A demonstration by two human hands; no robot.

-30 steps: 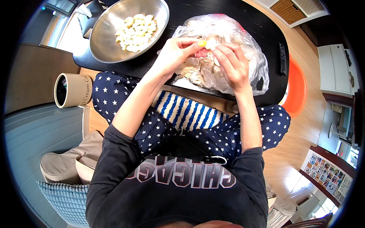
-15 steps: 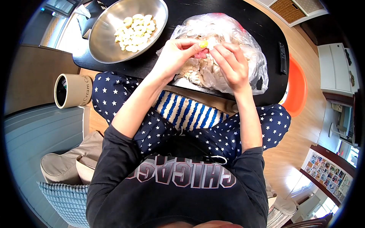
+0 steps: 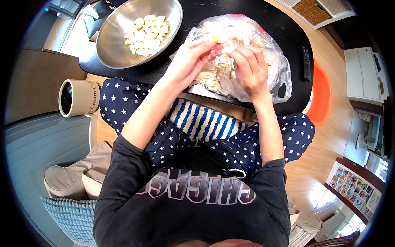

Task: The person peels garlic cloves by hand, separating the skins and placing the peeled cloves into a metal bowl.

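My left hand (image 3: pixel 196 57) hovers over the near left part of a clear plastic bag (image 3: pixel 280 61). Its fingers are curled and its thumb, with a yellow patch at the tip, lies near them; whatever they hold is hidden. A little to the right, my right hand (image 3: pixel 250 68) has its fingers bent into a pinch above the bag, and I cannot make out what is in it. Dry, papery garlic skins (image 3: pixel 212 80) lie on the bag below both hands. Peeled garlic cloves (image 3: pixel 147 35) sit in a steel bowl (image 3: pixel 111 47) at the left.
The bowl and bag stand on a black table (image 3: pixel 193 12). A remote control (image 3: pixel 306 63) lies near its right edge, with an orange tub (image 3: pixel 321 94) beyond. At the left stands a cream bin (image 3: pixel 84 97). A striped blue-and-white cloth item (image 3: pixel 205 120) is between my knees.
My hands have drawn slightly apart. The pale piece that showed between my fingertips is no longer visible there. My left thumb has turned upward, and the bowl has hardly moved.
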